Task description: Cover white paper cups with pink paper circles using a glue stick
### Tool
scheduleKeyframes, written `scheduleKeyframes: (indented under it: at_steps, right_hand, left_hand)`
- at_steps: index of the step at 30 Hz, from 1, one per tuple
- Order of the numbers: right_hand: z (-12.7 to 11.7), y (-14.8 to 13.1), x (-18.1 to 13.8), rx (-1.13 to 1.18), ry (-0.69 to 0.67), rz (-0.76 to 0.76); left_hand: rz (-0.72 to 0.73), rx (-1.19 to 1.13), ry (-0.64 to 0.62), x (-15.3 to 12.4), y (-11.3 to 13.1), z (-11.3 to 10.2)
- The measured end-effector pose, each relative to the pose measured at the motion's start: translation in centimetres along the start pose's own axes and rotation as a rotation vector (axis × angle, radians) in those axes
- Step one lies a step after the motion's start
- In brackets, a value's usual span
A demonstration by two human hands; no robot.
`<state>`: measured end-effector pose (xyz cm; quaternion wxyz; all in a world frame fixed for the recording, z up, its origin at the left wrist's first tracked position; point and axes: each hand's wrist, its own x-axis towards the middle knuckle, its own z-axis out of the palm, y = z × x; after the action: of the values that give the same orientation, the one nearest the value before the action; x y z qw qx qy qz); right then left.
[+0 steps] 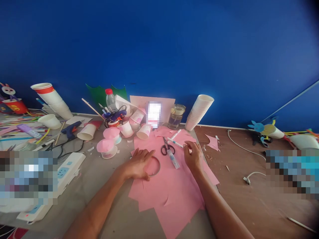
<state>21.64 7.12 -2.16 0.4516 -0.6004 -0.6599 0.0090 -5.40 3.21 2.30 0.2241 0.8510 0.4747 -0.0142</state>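
Flat, released left hand covers a thin grey ring on pink paper; curled right hand touches a white pen, grip unclear.

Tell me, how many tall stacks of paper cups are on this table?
2. One stack leans at the far left; the other stack leans right of the glass jar. Blurred patches may hide more.

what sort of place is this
Most likely a craft worktable, perhaps in a classroom or workshop: tall stacks of white paper cups, black-handled scissors lying on sheets of cut pink paper, and a blue hot-glue gun with its cable.
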Motion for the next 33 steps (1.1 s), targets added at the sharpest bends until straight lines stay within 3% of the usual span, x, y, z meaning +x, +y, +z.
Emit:
scheduleKeyframes:
  at_steps: [10,15,27,31,33]
  right_hand:
    - [1.5,2.0,-0.6,-0.161,-0.086,-0.060]
    - [1.3,1.9,-0.5,-0.181,-0.059,-0.045]
    - [1.0,0.8,-0.1,-0.018,0.070,-0.072]
    - [0.7,0.1,-0.1,0.049,0.099,-0.096]
    - [0.4,-0.3,-0.1,0.094,0.086,-0.129]
  left_hand:
    - [-0.007,0.039,-0.014,0.0,0.3,-0.2]
    - [-0.004,0.036,-0.011,0.0,0.2,-0.1]
    - [0.021,-0.016,-0.044,-0.2,0.4,-0.5]
    - [0.033,-0.084,-0.013,-0.5,0.0,-0.6]
    - [0.030,-0.158,0.070,-0.6,-0.4,-0.8]
